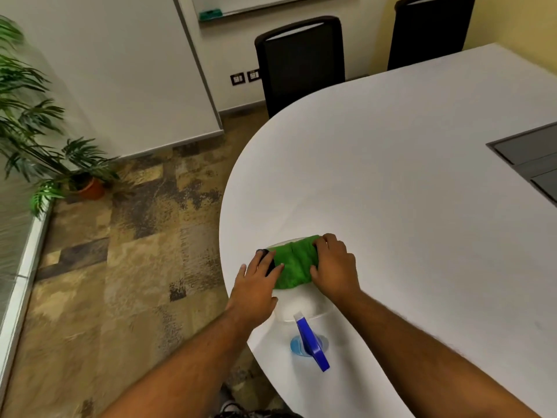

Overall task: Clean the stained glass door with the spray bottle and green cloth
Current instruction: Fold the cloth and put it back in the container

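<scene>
**A:** What were the fingers doing at that moment?

**B:** I had the right hand (333,267) clamped on the right edge of the green cloth (294,263), fingers (321,245) curled over its far side. The left hand (256,282) lay on the cloth's left edge, fingers spread rather than closed; I couldn't tell whether they gripped the cloth or the dark object (266,260) just beside it, which I couldn't identify.

**A:** Why both hands on it?

**B:** My guess: I was gathering or folding the cloth into a pad before taking it to the glass. The spray bottle (309,342) stood upright nearer me, between my forearms, untouched, blue trigger pointing toward me, handy for the next grab.

**A:** And the surroundings?

**B:** Everything sat near the rounded end of a plain white desk (407,176), smooth, with a grey hatch (530,158) set in at the right. Two black chairs (301,61) stood beyond, a potted plant (60,164) on patterned carpet (135,251) at left. A glass panel (12,230) ran along the far left edge; whether that was the stained door, I couldn't say
</scene>
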Tool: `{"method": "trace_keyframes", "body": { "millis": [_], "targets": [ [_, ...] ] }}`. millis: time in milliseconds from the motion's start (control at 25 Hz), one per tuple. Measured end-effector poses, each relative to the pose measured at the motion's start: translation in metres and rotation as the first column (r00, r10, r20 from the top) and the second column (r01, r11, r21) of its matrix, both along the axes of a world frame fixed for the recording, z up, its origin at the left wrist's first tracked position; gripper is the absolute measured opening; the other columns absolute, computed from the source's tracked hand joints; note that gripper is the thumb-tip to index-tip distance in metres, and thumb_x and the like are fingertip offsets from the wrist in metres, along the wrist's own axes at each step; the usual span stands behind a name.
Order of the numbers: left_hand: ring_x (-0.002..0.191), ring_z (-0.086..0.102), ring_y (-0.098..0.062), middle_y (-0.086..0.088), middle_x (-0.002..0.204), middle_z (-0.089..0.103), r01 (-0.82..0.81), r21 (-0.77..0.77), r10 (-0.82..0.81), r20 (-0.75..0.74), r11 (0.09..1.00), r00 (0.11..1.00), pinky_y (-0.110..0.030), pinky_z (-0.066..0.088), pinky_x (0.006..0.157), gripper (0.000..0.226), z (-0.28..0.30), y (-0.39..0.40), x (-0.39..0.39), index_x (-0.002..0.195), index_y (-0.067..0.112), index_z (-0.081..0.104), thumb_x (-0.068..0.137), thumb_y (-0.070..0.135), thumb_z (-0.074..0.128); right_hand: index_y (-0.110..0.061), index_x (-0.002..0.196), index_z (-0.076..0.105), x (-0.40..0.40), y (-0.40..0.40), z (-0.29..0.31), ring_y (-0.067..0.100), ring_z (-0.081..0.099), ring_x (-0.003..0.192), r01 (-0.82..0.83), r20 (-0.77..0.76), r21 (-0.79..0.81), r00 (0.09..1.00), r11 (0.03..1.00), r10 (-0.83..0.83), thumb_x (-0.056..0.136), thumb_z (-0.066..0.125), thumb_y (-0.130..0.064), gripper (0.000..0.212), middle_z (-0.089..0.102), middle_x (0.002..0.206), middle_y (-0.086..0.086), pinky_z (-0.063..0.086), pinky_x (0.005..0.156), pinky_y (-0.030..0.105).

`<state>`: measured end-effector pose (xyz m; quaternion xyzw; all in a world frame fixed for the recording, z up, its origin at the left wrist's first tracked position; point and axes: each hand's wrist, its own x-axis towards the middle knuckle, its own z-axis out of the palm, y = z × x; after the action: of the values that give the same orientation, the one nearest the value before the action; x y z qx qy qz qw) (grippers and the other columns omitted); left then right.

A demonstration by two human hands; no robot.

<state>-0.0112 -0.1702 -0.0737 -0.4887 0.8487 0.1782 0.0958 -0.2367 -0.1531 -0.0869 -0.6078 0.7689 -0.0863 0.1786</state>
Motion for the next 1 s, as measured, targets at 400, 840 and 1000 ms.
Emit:
{"method": "trace_keyframes", "body": {
  "millis": [400, 840, 1000],
  "targets": [
    [0.170, -0.006, -0.026, -0.002, 0.184, 0.000, 0.126, 0.026, -0.129, 0.165, 0.992, 0.978, -0.053, 0.007, 0.136, 0.073, -0.019, -0.007, -0.019, 0.170, 0.026, 0.028, 0.106, 0.045, 0.057, -0.020, 0.130, 0.064, -0.003, -0.011, -0.023, 0.030, 0.056, 0.119, -0.236, -0.177, 0.108, 0.952, 0.966, 0.252, 0.099, 0.060, -0.029, 0.032, 0.056, 0.136, 0.007, 0.042, 0.096, 0.045],
    [0.143, 0.047, -0.015, 0.005, 0.155, 0.055, 0.054, 0.281, 0.033, -0.295, 0.958, 0.955, -0.029, 0.045, 0.117, 0.065, -0.004, 0.064, 0.015, 0.152, 0.027, 0.056, 0.091, 0.021, 0.079, -0.027, 0.132, 0.070, -0.036, 0.080, -0.004, 0.011, 0.058, 0.113, -0.345, 0.372, -0.014, 0.870, 0.939, 0.325, 0.090, 0.068, -0.005, 0.048, 0.065, 0.128, -0.005, 0.047, 0.094, 0.021],
    [0.141, 0.046, -0.016, 0.004, 0.156, 0.053, 0.110, 0.350, -0.030, -0.225, 0.930, 0.974, -0.037, 0.046, 0.118, 0.083, -0.007, 0.084, 0.011, 0.158, 0.026, 0.048, 0.084, 0.033, 0.083, -0.031, 0.142, 0.062, -0.024, 0.109, -0.009, 0.009, 0.056, 0.123, -0.405, 0.408, 0.095, 0.849, 0.910, 0.335, 0.084, 0.071, -0.001, 0.066, 0.061, 0.138, -0.009, 0.044, 0.094, 0.012]
  ]
}}
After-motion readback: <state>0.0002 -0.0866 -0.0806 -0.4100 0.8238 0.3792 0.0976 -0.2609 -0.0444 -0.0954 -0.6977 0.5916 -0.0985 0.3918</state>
